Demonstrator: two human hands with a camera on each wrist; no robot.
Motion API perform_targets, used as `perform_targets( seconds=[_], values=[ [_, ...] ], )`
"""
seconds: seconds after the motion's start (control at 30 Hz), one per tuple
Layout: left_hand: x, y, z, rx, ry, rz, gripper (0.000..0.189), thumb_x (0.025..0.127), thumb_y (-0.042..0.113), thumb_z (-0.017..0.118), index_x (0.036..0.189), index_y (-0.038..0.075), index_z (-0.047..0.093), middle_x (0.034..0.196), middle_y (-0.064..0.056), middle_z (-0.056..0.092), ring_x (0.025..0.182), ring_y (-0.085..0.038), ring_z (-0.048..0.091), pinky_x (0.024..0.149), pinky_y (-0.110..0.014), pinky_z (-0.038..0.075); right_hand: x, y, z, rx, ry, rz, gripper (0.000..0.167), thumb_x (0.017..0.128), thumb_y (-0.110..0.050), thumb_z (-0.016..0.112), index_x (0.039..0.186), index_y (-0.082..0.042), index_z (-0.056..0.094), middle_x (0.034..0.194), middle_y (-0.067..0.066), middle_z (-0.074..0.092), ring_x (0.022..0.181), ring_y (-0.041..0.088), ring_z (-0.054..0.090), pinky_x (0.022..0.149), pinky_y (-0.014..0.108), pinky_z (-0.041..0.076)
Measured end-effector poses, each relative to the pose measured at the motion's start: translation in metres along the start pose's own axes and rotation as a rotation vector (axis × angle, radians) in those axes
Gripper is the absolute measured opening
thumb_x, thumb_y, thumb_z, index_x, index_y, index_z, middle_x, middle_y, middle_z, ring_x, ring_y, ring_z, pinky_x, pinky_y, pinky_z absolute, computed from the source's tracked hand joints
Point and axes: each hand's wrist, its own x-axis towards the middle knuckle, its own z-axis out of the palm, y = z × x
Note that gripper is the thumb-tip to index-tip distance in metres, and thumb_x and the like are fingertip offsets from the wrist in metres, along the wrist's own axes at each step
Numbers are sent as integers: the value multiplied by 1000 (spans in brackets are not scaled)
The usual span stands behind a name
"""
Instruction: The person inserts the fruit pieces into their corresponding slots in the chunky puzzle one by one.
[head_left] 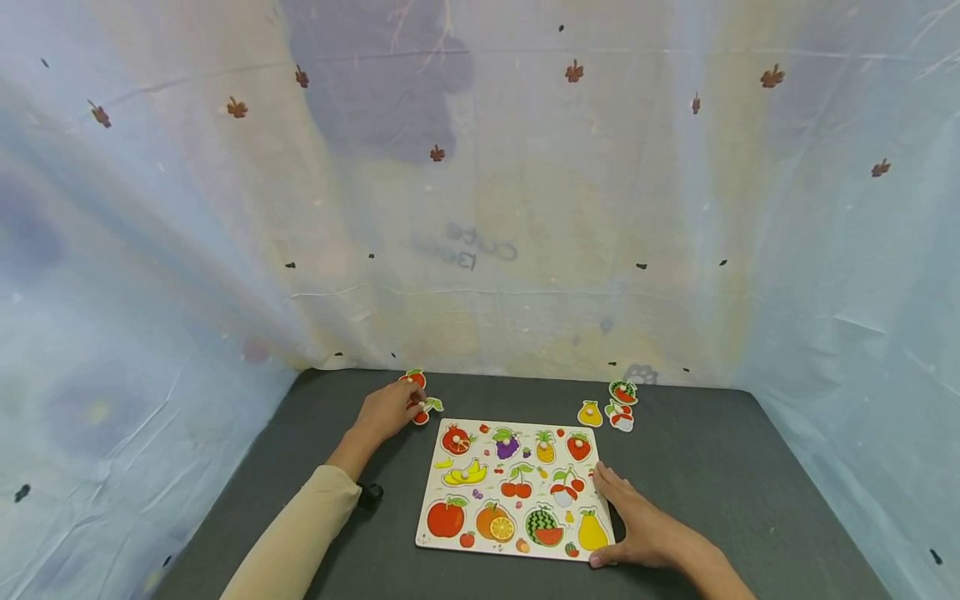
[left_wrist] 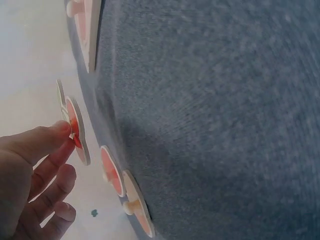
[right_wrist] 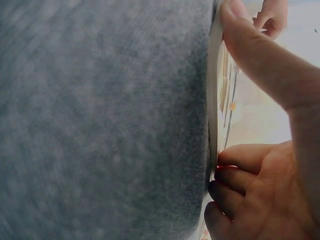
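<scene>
My left hand [head_left: 392,410] pinches a cherry puzzle piece [left_wrist: 79,131] between thumb and fingertips, at the far left of the mat. In the left wrist view this piece stands on edge, its other fingers loosely bent. A red fruit piece [head_left: 414,379] lies just beyond that hand. My right hand [head_left: 637,525] holds the wooden fruit puzzle board [head_left: 487,497] at its lower right corner, thumb at the near edge and fingertips along the right side. Knobbed pieces such as grapes [head_left: 507,445], pineapple [head_left: 545,448] and strawberry [head_left: 578,447] sit on the board's upper row.
Beyond the board's right corner lie a pear piece [head_left: 590,413], a watermelon piece [head_left: 622,392] and a red-and-white fruit piece [head_left: 619,415]. Everything rests on a dark grey mat [head_left: 705,467]. A pale patterned curtain [head_left: 525,217] encloses the back and sides.
</scene>
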Motion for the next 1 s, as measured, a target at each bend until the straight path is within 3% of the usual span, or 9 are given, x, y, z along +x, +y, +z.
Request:
perform_targets(
  seconds=[0.47, 0.77, 1.0],
  values=[
    [-4, 20, -11, -47, -24, 8, 17, 97, 32, 82, 109, 22, 77, 100, 8, 74, 78, -8, 65, 72, -36, 58, 0, 0, 0, 7, -3, 16, 136, 70, -49, 100, 170, 1, 22, 176, 27, 15, 157, 61, 14, 121, 78, 20],
    [-9, 40, -16, -48, 0, 63, 19, 95, 36, 84, 106, 22, 76, 97, 10, 72, 71, -4, 58, 61, -28, 50, 0, 0, -1, 10, -7, -2, 134, 71, -46, 100, 169, 2, 22, 176, 28, 14, 157, 62, 13, 120, 78, 20],
    [-15, 58, -19, -37, 9, 130, 19, 95, 38, 84, 103, 23, 75, 95, 11, 68, 74, -4, 60, 59, -24, 48, 0, 0, -1, -7, -5, -16, 133, 71, -45, 100, 169, 2, 23, 176, 29, 14, 156, 63, 15, 120, 78, 22]
  ],
)
